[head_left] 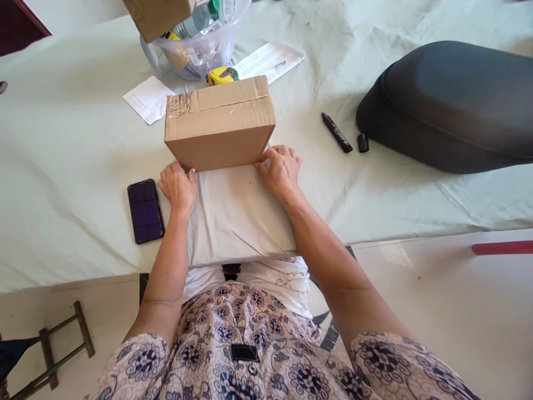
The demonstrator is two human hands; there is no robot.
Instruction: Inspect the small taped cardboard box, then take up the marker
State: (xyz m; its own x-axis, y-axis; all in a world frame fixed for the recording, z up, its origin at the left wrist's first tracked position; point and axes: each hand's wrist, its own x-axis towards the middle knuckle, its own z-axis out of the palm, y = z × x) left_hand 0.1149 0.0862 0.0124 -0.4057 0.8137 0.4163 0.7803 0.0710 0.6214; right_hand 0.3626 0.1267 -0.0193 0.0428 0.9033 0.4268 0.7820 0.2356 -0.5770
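Note:
A brown cardboard box (220, 125) stands upright on the cloth-covered table, with black scribbles at the left end of its top and a seam along it. My left hand (179, 186) is closed at the box's lower left corner, thumb against its near face. At the lower right corner, my right hand (281, 169) pinches the box between thumb and curled fingers. Part of the fingers of both hands is hidden. Left of my left hand lies a dark phone (145, 211). To the right of the box are a black marker (337, 133) and its cap (363, 143).
Behind the box stand a clear plastic basket (222, 47) of bottles, a yellow tape measure (222, 75) and papers (266, 60). Another cardboard box (160, 16) shows at the top. A large black rounded case (449, 105) sits right. The table's near edge is by my waist.

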